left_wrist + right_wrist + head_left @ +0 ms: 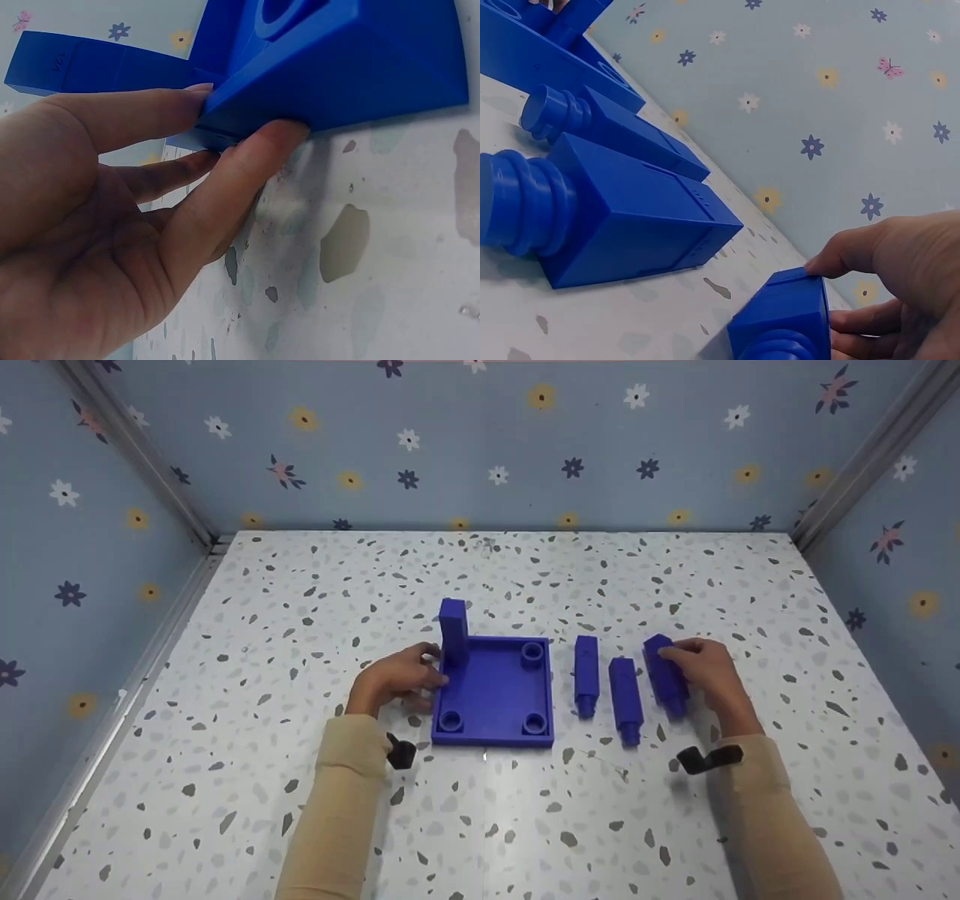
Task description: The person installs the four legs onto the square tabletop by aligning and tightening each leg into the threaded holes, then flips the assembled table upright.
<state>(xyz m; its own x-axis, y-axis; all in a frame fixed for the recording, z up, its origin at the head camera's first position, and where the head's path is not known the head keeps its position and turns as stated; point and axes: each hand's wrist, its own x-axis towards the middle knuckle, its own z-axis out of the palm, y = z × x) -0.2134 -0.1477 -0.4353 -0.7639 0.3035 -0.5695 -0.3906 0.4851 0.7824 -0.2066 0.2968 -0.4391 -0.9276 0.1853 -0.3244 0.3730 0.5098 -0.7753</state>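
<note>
A square blue tabletop piece [491, 690] with a raised rim lies on the table, round sockets showing in three corners. At its far left corner a blue leg [453, 630] stands upright. My left hand [401, 675] holds the tabletop piece by its left edge, thumb at the rim and fingers low on the outer wall. On the right, my right hand [705, 664] pinches another blue leg [664, 671] near its plain end; the ribbed end points toward me. Two more legs, a left one [586, 675] and a right one [626, 697], lie between that hand and the tabletop piece.
The speckled white table [480, 825] is enclosed by flowered blue panels [487, 442] at the back and sides. Metal frame posts [139, 457] run along the corners. A dark wrist mount [401, 751] protrudes beside the left sleeve, another [709, 759] beside the right.
</note>
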